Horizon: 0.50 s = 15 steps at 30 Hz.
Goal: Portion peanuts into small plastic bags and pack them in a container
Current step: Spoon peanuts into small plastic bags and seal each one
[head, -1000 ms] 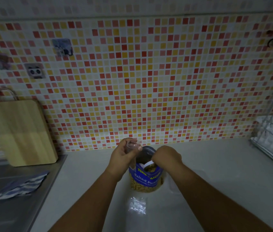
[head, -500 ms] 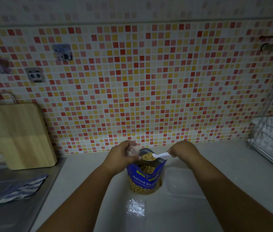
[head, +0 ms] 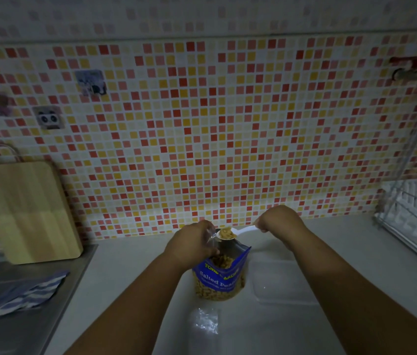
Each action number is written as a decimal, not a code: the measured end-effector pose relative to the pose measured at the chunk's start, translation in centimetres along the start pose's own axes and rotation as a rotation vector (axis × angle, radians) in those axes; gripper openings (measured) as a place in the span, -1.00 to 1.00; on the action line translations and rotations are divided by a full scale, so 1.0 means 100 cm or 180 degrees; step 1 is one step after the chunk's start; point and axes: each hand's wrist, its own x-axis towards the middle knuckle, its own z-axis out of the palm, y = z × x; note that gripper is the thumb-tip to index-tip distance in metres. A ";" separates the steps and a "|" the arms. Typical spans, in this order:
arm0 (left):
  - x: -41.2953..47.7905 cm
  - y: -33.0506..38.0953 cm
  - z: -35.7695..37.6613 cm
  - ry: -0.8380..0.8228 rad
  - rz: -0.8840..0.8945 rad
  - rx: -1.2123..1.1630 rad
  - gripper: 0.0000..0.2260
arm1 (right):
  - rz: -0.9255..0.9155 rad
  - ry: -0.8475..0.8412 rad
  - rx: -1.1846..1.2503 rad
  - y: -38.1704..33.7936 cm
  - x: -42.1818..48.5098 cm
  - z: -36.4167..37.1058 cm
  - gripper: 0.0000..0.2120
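Right hand [head: 277, 218] fingers grip loaded white spoon [head: 235, 231]; left hand [head: 189, 242] fingers pinch small bag [head: 211, 235] open. Early stage — clear container [head: 282, 281] on tabletop appears empty, spare bags [head: 204, 321] unfilled.

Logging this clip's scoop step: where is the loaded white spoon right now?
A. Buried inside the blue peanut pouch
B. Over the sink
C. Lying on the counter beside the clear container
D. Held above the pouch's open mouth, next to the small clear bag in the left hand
D: the right hand holds the spoon, heaped with peanuts, above the open pouch, right beside the small clear bag pinched in the left hand.
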 end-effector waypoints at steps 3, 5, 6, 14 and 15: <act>0.001 0.001 0.001 -0.0002 -0.0010 0.0043 -0.54 | -0.0191 0.0233 0.0652 0.001 -0.001 0.006 -0.94; 0.002 0.001 0.003 -0.0018 -0.0026 0.0071 -0.53 | -0.0083 0.0196 0.0292 -0.007 -0.004 0.008 -0.87; 0.003 0.001 0.004 -0.0030 -0.0024 0.0089 -0.52 | -0.0094 0.0276 0.0284 -0.011 -0.004 0.009 -0.84; 0.002 0.003 0.011 0.0171 -0.0065 -0.0563 -0.62 | -0.2081 0.1372 -0.0208 -0.022 -0.037 0.011 -0.76; 0.001 0.003 0.011 0.0250 -0.0088 -0.0712 -0.61 | -0.2388 0.1645 -0.0470 -0.024 -0.044 0.008 -0.77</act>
